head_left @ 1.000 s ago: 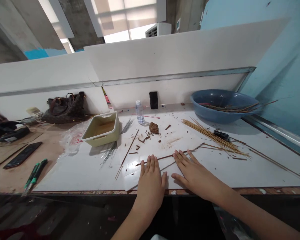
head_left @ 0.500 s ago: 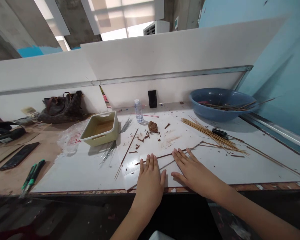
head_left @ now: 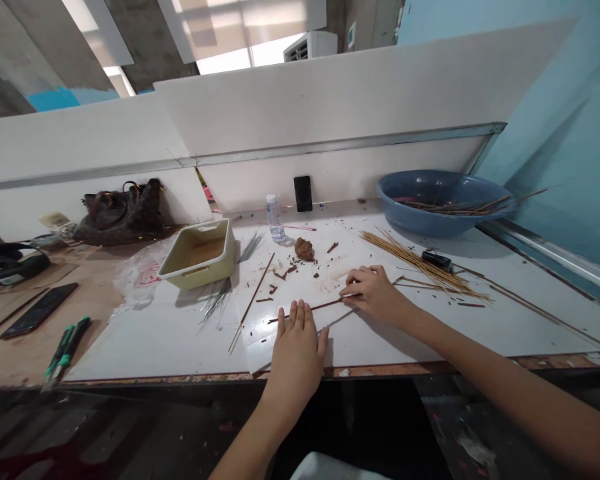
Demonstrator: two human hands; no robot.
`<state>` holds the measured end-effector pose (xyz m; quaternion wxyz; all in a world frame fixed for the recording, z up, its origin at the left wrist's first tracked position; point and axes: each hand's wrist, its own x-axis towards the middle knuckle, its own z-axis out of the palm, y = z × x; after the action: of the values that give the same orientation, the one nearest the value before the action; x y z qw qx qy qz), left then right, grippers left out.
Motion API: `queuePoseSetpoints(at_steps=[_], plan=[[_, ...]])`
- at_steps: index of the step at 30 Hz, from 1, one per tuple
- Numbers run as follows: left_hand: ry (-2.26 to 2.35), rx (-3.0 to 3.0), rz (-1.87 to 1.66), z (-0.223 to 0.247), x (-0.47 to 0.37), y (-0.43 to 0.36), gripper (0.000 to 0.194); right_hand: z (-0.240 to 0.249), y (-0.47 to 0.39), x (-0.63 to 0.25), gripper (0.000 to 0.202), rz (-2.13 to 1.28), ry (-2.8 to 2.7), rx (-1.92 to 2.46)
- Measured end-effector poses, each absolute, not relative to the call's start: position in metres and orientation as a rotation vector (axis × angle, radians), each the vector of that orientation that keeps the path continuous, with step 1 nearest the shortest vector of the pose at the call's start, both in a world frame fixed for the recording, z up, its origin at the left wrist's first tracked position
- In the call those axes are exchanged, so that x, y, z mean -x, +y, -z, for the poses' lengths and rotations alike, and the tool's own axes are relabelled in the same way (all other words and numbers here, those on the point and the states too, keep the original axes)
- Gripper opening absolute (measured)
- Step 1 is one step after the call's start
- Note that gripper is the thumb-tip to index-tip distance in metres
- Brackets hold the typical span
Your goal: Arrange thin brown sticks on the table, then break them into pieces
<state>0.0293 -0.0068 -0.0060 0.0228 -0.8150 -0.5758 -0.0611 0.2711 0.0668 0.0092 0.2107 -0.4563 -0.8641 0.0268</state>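
My left hand (head_left: 296, 350) lies palm down with its fingers stretched out over the near end of a thin brown-coated stick (head_left: 325, 305). Farther along that stick, my right hand (head_left: 377, 293) has its fingers curled in a pinch on it. The right hand hides the stick's far part. Beyond the hands sits a lump of brown clay (head_left: 304, 249), with crumbs and short brown pieces scattered round it. Another brown-coated stick (head_left: 257, 293), its lower end bare, rests on the white board (head_left: 180, 340) to the left.
A bundle of thin tan sticks (head_left: 415, 260) and a black object (head_left: 437, 261) lie right of my hands. Behind stands a blue basin (head_left: 425, 223) holding sticks. A bottle (head_left: 275, 220), phone (head_left: 303, 193), yellow-green tub (head_left: 200, 273), wires (head_left: 217, 303) and green-handled tools (head_left: 69, 347) are around.
My right hand has gone from lying flat with fingers spread to a pinch on the stick, its fingers curled and wrist raised. My left hand stays flat in about the same place.
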Motion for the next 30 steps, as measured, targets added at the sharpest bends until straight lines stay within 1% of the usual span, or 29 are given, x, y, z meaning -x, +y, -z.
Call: queuePoseSetpoints(at_steps=[8,12,17,19,24,30], plan=[[-1.771,2.515,0.190,0.009,-0.029,-0.004,0.060,-0.002,0.073,-0.271,0.032,-0.124,-2.490,1.141],[-1.779,2.521,0.183,0.006,-0.030,-0.003,0.060,0.003,0.072,-0.272,0.033,-0.161,-2.475,1.083],[-1.796,2.531,0.170,0.002,-0.030,-0.002,0.060,0.006,0.059,-0.270,0.030,-0.025,-2.428,1.123],[-1.780,2.536,0.175,0.002,-0.029,-0.002,0.060,0.005,0.053,-0.270,0.032,0.017,-2.424,1.136],[-1.770,2.539,0.175,0.002,-0.028,-0.001,0.062,0.002,0.043,-0.267,0.037,0.048,-2.539,1.135],[-1.792,2.559,0.142,0.001,-0.030,0.000,0.063,0.005,0.040,-0.261,0.037,0.098,-2.581,1.210]])
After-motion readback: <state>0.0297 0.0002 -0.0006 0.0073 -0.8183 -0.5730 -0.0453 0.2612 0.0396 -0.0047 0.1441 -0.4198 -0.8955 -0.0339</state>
